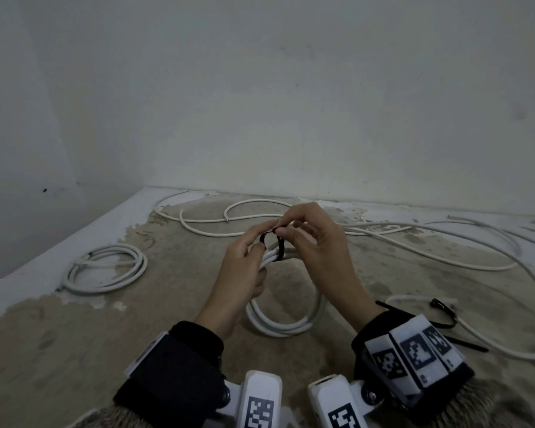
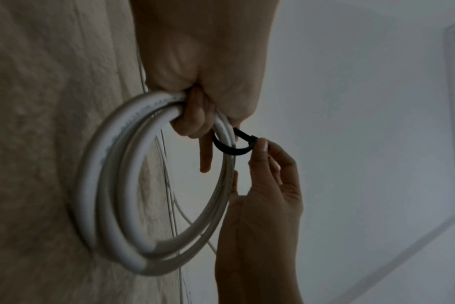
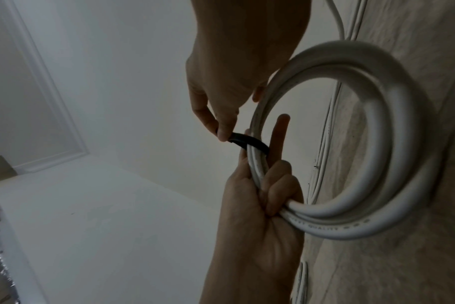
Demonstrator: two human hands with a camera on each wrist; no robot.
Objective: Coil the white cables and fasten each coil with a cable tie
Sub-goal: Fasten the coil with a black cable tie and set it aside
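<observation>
Two hands: both mine, raised over the floor [image 1: 136, 319].
Left hand [image 1: 241, 273]: fingers curled round the coil [image 1: 286, 325].
Right hand [image 1: 315, 242]: pinching the tie [image 1: 279, 242], looped round the coil's top.

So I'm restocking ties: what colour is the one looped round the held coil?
Black. The cable tie shows best in the left wrist view, around the white coil.
</observation>
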